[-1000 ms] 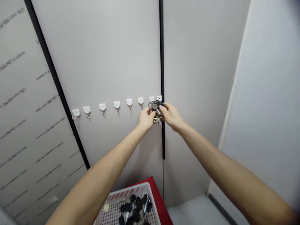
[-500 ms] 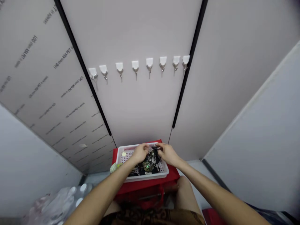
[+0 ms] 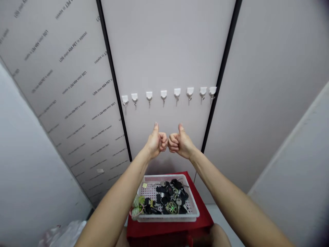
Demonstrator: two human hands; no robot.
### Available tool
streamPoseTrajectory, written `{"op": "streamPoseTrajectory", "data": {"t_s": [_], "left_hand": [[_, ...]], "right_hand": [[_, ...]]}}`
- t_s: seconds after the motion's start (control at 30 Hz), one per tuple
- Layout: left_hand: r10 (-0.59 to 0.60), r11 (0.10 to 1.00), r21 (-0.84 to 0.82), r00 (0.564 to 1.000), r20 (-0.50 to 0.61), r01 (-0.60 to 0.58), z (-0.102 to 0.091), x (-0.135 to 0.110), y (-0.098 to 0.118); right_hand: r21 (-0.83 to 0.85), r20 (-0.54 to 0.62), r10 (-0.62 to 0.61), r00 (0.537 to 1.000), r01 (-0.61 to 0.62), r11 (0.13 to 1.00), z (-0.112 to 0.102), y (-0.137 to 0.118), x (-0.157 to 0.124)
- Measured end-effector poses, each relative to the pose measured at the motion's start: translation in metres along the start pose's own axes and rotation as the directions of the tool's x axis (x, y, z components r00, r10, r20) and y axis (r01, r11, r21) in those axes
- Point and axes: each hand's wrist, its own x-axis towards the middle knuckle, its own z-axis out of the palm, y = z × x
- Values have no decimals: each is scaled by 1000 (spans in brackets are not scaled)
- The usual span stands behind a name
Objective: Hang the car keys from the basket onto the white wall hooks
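Observation:
Both hands are raised in front of the wall, knuckle to knuckle, thumbs pointing up. My left hand [image 3: 156, 141] is curled into a fist, with nothing seen in it. Close against it, my right hand [image 3: 181, 142] makes the same fist, also with nothing seen inside. Below them stands a white plastic basket [image 3: 177, 217] with a perforated bottom. Keys and dark key fobs [image 3: 168, 190] lie heaped in its middle and right part. A round key charm with a green centre [image 3: 171, 207] rests near the front. Pale green plush pieces [image 3: 135, 207] hang over the left rim.
Under the basket is a red box-like surface [image 3: 203, 214]. Several white hooks [image 3: 163, 94] run in a row across the wall, between two black vertical strips [image 3: 113, 75]. A clear plastic bag [image 3: 65, 235] sits on the floor at lower left.
Both hands have left the keys in the basket, risen in front of the wall and closed into thumbs-up fists. The view has shifted, so hooks and basket appear lower.

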Motion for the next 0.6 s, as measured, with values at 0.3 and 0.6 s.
{"op": "streamPoseTrajectory", "data": {"t_s": [0.3,0.6], "left_hand": [[-32,998,61,999,-14,33,-4,-4,-13],[-89,960,255,988,-130,120,-13,-4,-55]], "right_hand": [[-79,-33,103,994,-105,991,-3,7,-3],[-226,-159,131,979,-165,960,-16,47,-13]]}}
